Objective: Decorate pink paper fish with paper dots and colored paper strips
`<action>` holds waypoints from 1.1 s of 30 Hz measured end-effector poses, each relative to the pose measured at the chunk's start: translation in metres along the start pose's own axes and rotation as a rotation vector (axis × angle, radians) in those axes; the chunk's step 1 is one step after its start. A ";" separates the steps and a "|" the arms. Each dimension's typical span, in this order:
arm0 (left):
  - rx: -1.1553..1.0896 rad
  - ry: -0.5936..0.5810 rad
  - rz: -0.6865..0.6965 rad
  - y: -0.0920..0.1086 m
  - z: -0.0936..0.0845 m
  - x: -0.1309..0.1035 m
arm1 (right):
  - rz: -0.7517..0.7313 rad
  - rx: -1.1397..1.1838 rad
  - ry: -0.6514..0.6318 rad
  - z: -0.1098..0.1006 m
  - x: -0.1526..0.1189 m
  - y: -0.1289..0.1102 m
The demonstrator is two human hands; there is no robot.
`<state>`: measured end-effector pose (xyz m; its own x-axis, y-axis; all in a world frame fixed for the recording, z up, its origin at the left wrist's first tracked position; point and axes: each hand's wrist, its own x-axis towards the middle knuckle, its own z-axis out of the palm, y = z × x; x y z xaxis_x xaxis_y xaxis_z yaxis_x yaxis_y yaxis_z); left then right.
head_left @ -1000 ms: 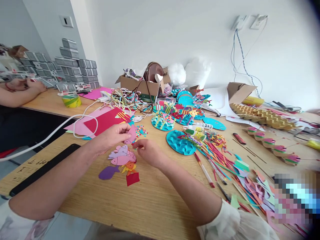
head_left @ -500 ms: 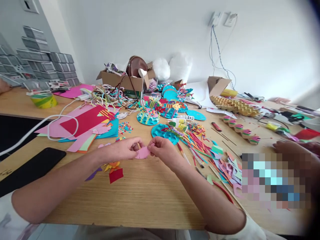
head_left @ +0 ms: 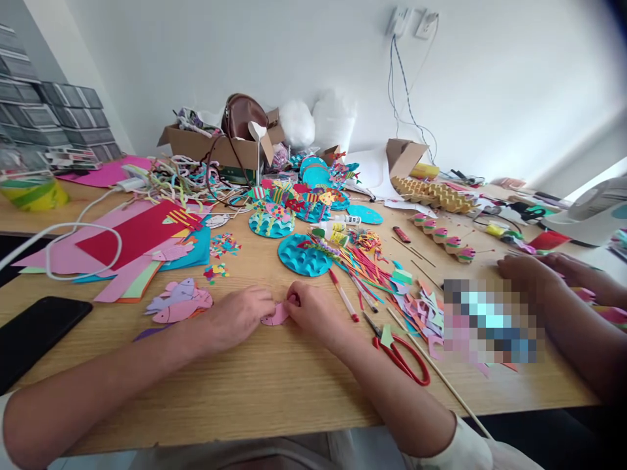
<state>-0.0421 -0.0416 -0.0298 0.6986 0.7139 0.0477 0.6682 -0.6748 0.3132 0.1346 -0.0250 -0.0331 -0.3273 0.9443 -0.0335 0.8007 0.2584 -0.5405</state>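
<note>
Two hands meet at one small pink paper fish at the near middle of the table: the right hand has its grip pinched closed on the right end, while the left hand is at the left end, its grip too hidden to tell how closed. Left lie more paper fish; right, red-handled scissors; farther, a wavy blue disc.

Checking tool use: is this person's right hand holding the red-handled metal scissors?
No: the scissors lie on the wooden table, and the right hand touches a pink paper cutout.
</note>
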 end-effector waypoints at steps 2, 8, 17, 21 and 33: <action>-0.007 -0.005 0.037 0.003 0.006 -0.003 | 0.000 -0.049 0.003 -0.004 -0.005 -0.002; 0.022 0.013 0.059 0.001 0.012 -0.009 | -0.256 -0.192 0.079 -0.005 -0.022 -0.003; 0.047 0.084 0.123 -0.002 0.015 -0.008 | -0.263 -0.306 0.282 -0.002 -0.035 0.001; 0.029 0.107 0.129 -0.005 0.020 -0.011 | -0.342 -0.323 0.094 0.003 -0.033 0.006; -0.032 0.139 0.164 -0.004 0.017 -0.011 | -0.220 -0.170 0.053 -0.069 -0.050 0.006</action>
<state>-0.0480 -0.0503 -0.0475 0.7538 0.6153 0.2305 0.5383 -0.7795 0.3205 0.1907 -0.0563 0.0230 -0.4796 0.8699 0.1153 0.7874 0.4846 -0.3810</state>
